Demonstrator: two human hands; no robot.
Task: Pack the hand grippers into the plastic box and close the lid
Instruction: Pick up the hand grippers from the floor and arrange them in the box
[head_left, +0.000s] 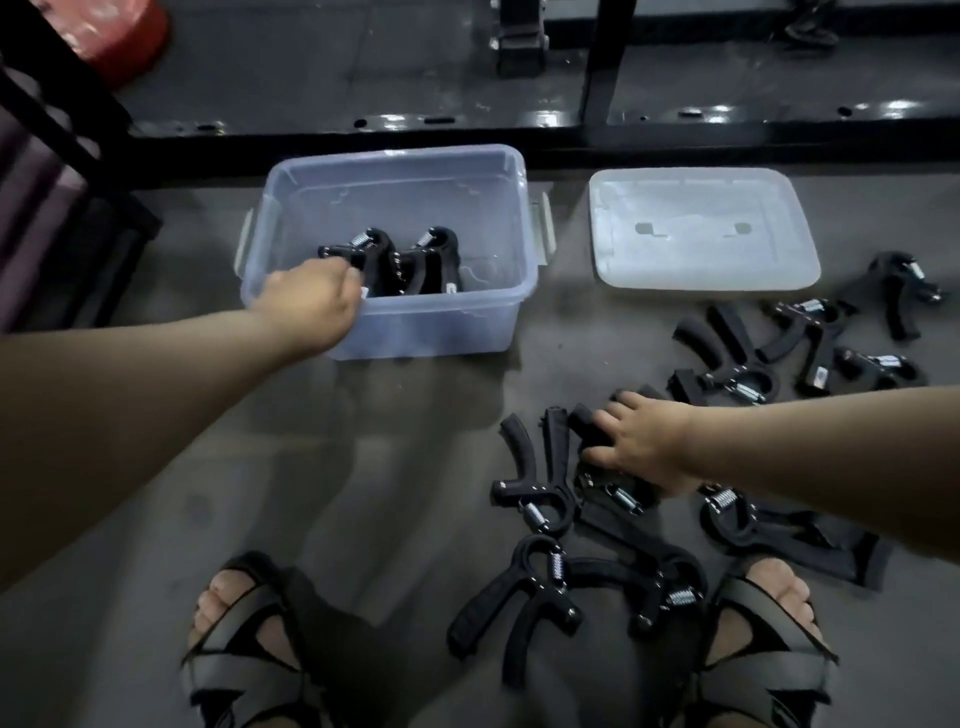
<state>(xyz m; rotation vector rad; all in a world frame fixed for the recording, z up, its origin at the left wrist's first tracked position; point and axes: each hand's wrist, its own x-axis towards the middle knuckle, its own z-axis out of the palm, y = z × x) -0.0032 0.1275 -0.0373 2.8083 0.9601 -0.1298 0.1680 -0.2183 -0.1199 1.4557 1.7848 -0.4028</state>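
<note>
Head view: the box (395, 327) sits open on the floor (156, 467). Two grippers (415, 257) lie inside it. The left hand (311, 306) reaches over the near wall of the box, with its fingers bent down by one of them. I cannot tell if it holds that one or not. The lid (701, 234) lies flat on the floor, just right of the box. Many more lie in a loose pile (810, 343) on the floor. The right hand (647, 441) is down on the pile, with its fingers and thumb round the handle of one gripper (589, 428).

The pile looks tangled, so lifting one may drag another up, and that one could fall. Some lie right by the feet (244, 639), and a small step could kick them away. If they go into the box in a messy heap, they may stick up and stop the lid from shutting.
</note>
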